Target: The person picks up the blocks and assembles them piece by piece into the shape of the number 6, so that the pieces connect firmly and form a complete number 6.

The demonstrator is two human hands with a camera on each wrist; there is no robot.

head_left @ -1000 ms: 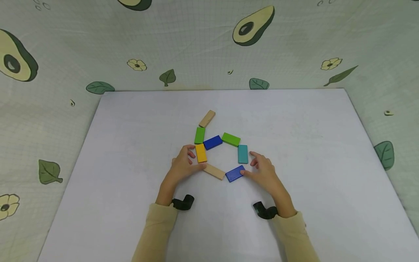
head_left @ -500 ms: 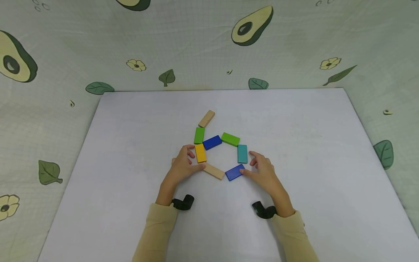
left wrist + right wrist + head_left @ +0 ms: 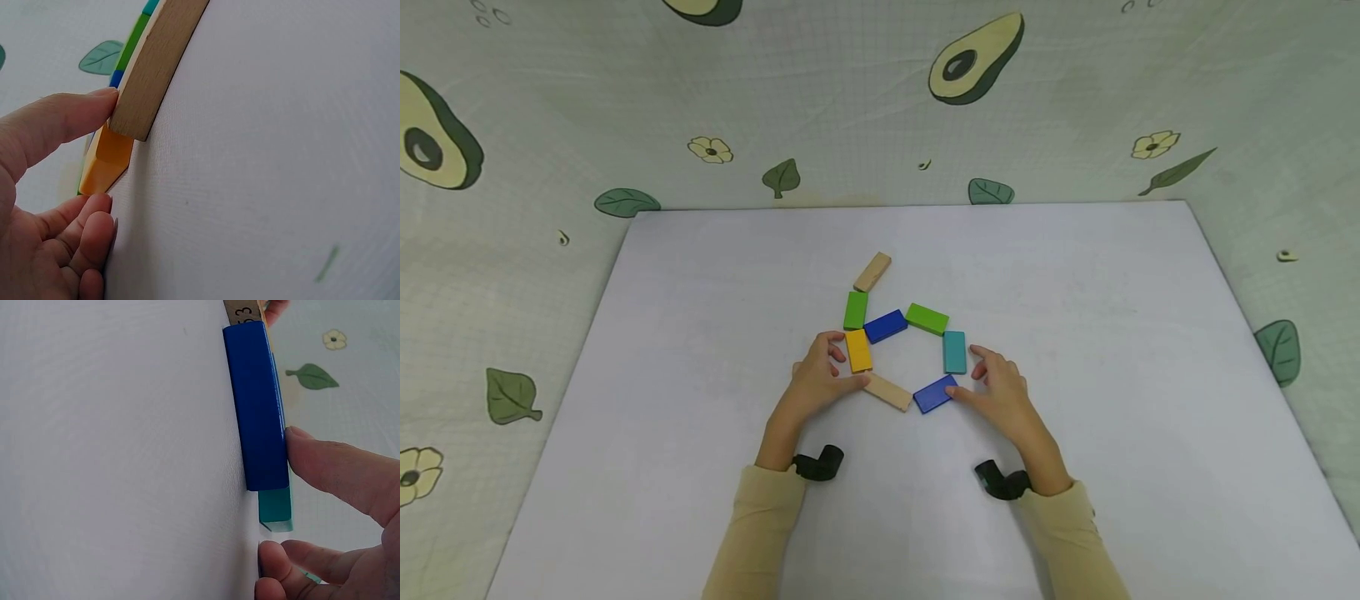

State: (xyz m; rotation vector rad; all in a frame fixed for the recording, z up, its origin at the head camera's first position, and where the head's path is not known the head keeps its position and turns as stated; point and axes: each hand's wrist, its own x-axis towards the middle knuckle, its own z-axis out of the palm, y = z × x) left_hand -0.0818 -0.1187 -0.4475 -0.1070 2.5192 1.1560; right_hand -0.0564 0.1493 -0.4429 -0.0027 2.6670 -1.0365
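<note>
In the head view, my left hand [image 3: 816, 375] spans a yellow block [image 3: 859, 351]. Its thumb rests on the near end of a plain wooden block [image 3: 887, 392], and its index fingertip is at the yellow block's far left corner. My right hand [image 3: 1003, 400] touches a blue block [image 3: 935, 394] with the thumb. Its other fingers are bent loosely just right of a teal block [image 3: 954, 352]. The right wrist view shows that thumb on the top edge of the blue block [image 3: 256, 406], with the teal block [image 3: 275, 506] behind. All blocks lie flat.
A second blue block [image 3: 886, 326] and a green block [image 3: 927, 319] form the ring's far side. Another green block [image 3: 856, 310] and a wooden block [image 3: 872, 272] trail off behind. The white tabletop [image 3: 700, 333] reaches a patterned cloth [image 3: 850, 100] at the back.
The near blue block has shifted slightly away from me, toward the teal block, under my right thumb. My left hand has kept its place; the whole view has drifted a little left.
</note>
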